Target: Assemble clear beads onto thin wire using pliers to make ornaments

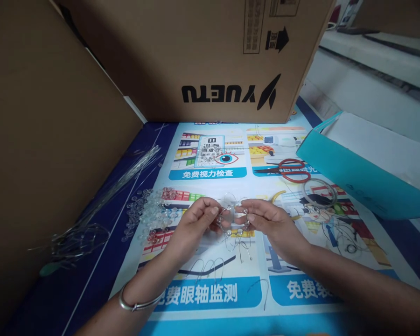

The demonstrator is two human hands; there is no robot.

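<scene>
My left hand (pixel 195 219) and my right hand (pixel 266 218) meet over the middle of the printed poster (pixel 210 294). Together they pinch a small piece of bent wire with clear beads (pixel 233 223) strung on it, each hand gripping one side. Loose wire ends hang below the piece towards me. A metal bangle (pixel 135 304) circles my left wrist. A heap of clear beads (pixel 150 212) lies just left of my left hand.
A bundle of thin wires (pixel 101 196) lies at the left by a cardboard wall. A large cardboard box (pixel 210 56) stands behind. Red scissors (pixel 290 170), a tape roll (pixel 320 192) and a teal paper bag (pixel 364 163) lie right. Cut curved wires (pixel 210 268) rest near my wrists.
</scene>
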